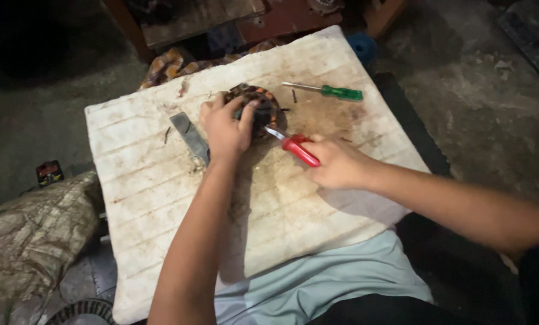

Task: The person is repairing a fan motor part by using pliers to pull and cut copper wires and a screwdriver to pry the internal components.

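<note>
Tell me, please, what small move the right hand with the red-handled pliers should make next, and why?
Probably a gentle pull toward the body: the red-handled pliers in the right hand already meet the round copper-wound motor stator, which the left hand steadies on the stained white board.

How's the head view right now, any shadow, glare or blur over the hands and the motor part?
Head view: white board evenly lit, no glare; surroundings dark. Left hand shades the wound motor core; right hand and red-handled tool slightly soft.
</note>
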